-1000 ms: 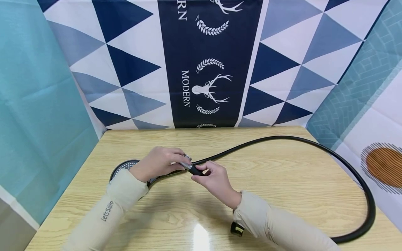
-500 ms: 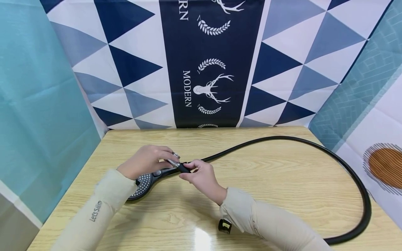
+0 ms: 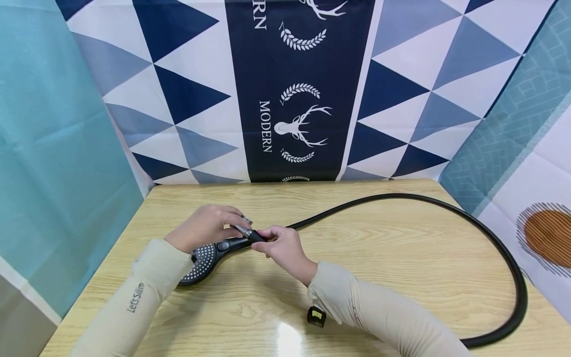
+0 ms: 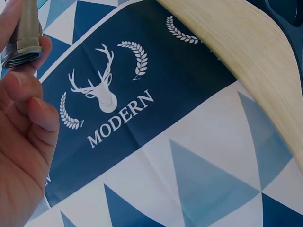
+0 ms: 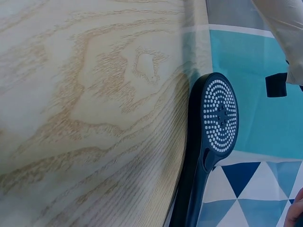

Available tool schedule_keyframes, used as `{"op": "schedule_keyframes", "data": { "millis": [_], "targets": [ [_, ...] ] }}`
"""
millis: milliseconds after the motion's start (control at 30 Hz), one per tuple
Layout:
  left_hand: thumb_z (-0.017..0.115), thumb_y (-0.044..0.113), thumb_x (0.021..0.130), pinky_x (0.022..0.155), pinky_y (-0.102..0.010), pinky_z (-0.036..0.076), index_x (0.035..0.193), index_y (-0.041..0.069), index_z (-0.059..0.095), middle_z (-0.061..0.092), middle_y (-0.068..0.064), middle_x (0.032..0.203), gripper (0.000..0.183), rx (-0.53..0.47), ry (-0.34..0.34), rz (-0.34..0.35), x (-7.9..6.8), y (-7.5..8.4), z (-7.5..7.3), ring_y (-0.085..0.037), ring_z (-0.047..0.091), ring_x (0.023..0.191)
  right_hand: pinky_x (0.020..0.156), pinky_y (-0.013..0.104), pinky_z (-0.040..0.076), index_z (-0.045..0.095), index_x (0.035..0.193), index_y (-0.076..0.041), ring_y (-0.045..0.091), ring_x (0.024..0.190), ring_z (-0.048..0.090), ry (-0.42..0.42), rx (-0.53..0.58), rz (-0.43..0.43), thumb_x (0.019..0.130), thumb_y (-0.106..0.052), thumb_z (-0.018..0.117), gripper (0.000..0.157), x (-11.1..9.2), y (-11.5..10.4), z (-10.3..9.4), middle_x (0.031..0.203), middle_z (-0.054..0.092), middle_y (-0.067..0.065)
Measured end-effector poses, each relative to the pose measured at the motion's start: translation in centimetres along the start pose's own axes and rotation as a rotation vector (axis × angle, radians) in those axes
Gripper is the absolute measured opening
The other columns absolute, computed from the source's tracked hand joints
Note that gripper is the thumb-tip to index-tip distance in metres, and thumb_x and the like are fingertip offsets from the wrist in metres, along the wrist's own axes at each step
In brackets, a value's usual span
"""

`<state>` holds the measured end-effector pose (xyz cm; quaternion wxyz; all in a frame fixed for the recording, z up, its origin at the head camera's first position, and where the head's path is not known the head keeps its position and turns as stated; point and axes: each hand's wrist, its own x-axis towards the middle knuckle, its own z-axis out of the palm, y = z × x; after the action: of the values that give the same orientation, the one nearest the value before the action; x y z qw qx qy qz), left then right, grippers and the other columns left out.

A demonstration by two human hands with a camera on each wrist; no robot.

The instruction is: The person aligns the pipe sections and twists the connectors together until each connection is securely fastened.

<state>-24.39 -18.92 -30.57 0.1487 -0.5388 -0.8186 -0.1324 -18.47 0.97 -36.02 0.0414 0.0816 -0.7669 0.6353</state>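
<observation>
In the head view, my left hand (image 3: pixel 209 225) pinches a silver metal hose fitting (image 3: pixel 242 230) above the table. Its round open end with a threaded inside shows in the left wrist view, where the metal fitting (image 4: pixel 26 40) sits between thumb and fingers. My right hand (image 3: pixel 286 252) grips the black sleeve (image 3: pixel 256 236) joined to that fitting, thumb and fingers around it. Behind both hands lies a black shower head (image 3: pixel 202 263), partly covered by the left sleeve. The right wrist view shows this shower head (image 5: pixel 220 116) spray face with pale nozzles.
A black hose (image 3: pixel 397 195) loops across the right side of the wooden table (image 3: pixel 379 243), reaching the front right under my right arm. Patterned fabric (image 3: pixel 299 129) hangs behind the table. A small black block (image 3: pixel 316 316) sits under the right sleeve.
Both hands have shifted left with the fitting and sleeve. The shower head now lies nearer the front and shows more of its face. My right hand has closed in slightly on the left.
</observation>
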Motion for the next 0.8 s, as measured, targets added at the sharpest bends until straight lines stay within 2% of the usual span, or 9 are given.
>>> {"op": "schedule_keyframes", "data": {
  "millis": [233, 400, 533, 600, 700, 800],
  "targets": [
    [0.083, 0.006, 0.071, 0.069, -0.031, 0.055, 0.094, 0.014, 0.076, 0.070, 0.000, 0.094, 0.025, -0.008, 0.044, 0.034, 0.3, -0.1, 0.4, -0.013, 0.067, 0.081, 0.049, 0.020, 0.041, 0.070, 0.100, 0.009, 0.008, 0.052, 0.051, -0.015, 0.007, -0.009, 0.081, 0.001, 0.072, 0.020, -0.1, -0.1, -0.3, 0.080, 0.070, 0.014],
    [0.082, 0.009, 0.073, 0.070, -0.032, 0.055, 0.094, 0.014, 0.077, 0.070, 0.000, 0.094, 0.022, -0.021, 0.024, 0.004, 0.2, 0.3, 0.2, -0.014, 0.067, 0.081, 0.047, 0.019, 0.038, 0.069, 0.103, 0.010, 0.013, 0.052, 0.049, -0.048, -0.001, -0.035, 0.086, 0.002, 0.067, 0.019, -0.2, 0.3, -0.3, 0.076, 0.068, 0.014],
    [0.081, 0.006, 0.074, 0.068, -0.031, 0.054, 0.098, 0.011, 0.075, 0.070, -0.001, 0.095, 0.025, -0.047, 0.029, -0.011, 0.2, 0.7, 0.3, -0.014, 0.067, 0.080, 0.049, 0.021, 0.042, 0.065, 0.110, 0.009, 0.013, 0.056, 0.052, -0.043, 0.002, -0.062, 0.086, 0.000, 0.068, 0.026, -0.5, 0.6, -0.2, 0.084, 0.067, 0.017],
    [0.081, 0.005, 0.075, 0.068, -0.030, 0.053, 0.105, 0.008, 0.072, 0.069, -0.004, 0.096, 0.032, -0.069, 0.035, -0.031, 0.3, 0.9, 0.3, -0.014, 0.066, 0.080, 0.051, 0.022, 0.045, 0.062, 0.115, 0.007, 0.012, 0.059, 0.054, -0.020, 0.002, -0.078, 0.084, -0.002, 0.072, 0.034, -0.8, 0.7, -0.1, 0.094, 0.066, 0.017],
    [0.080, 0.005, 0.075, 0.058, -0.026, 0.049, 0.117, 0.004, 0.064, 0.068, -0.008, 0.101, 0.045, -0.141, 0.034, -0.105, 0.4, 1.1, 0.4, -0.010, 0.057, 0.064, 0.054, 0.022, 0.047, 0.060, 0.116, 0.005, 0.013, 0.063, 0.055, 0.024, -0.001, -0.122, 0.078, -0.001, 0.077, 0.042, -1.2, 0.8, 0.0, 0.106, 0.062, 0.019],
    [0.079, 0.006, 0.077, 0.052, -0.024, 0.043, 0.117, 0.002, 0.062, 0.067, -0.010, 0.104, 0.043, -0.244, 0.037, -0.169, 0.3, 1.2, 0.4, -0.007, 0.046, 0.057, 0.052, 0.020, 0.045, 0.064, 0.108, 0.004, 0.014, 0.061, 0.054, 0.068, -0.025, -0.159, 0.074, 0.001, 0.078, 0.036, -1.6, 0.8, 0.2, 0.104, 0.062, 0.017]
  ]
}}
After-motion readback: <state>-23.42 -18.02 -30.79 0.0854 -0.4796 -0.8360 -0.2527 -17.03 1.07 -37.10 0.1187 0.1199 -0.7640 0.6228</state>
